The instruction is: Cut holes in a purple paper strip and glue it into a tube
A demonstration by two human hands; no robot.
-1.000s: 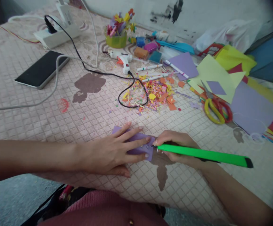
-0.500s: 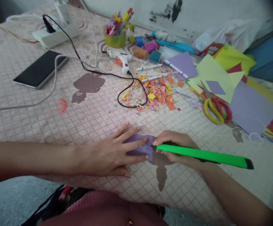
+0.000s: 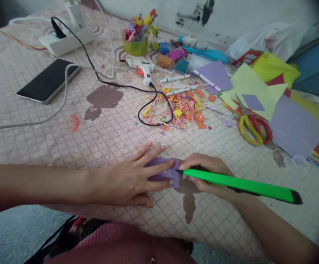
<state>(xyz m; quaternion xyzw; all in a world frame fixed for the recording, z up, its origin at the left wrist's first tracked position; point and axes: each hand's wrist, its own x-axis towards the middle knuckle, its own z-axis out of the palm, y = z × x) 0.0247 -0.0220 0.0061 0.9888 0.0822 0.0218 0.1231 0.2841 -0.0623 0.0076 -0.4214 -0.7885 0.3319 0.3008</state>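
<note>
Right grip [image 3: 209, 164], green tool [image 3: 242, 183] held crosswise, tip left

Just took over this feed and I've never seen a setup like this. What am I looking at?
There's no machine: these are a person's own bare hands, seen from a head-worn camera looking forward and down. The left hand lies flat over purple paper on a patterned tablecloth. The right hand holds what looks like a green utility knife, its tip near the paper's right edge. Farther back are paper scraps, a white glue gun, scissors and a power strip.
</note>
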